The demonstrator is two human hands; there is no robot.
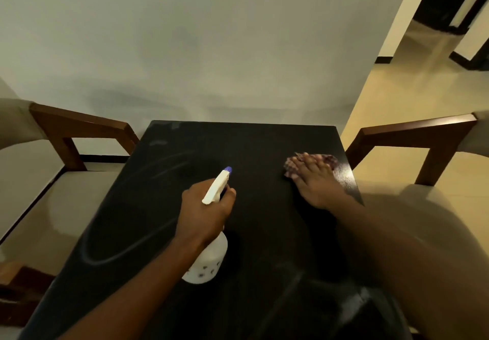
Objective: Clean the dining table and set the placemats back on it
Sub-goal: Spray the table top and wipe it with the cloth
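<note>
One table point(148, 207), two chairs point(79, 125) point(412, 128), one bottle point(209, 259)

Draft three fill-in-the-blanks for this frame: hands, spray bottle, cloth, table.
1. The left hand grips a white spray bottle with a ____ nozzle tip.
2. The right hand lies flat on the checked cloth near the ____ edge of the dark table.
3. Pale streaks mark the table's ____ half.
Missing: purple; right; left.

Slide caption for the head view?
Left hand grips a spray bottle while right hand presses a cloth on the dark table.
</note>
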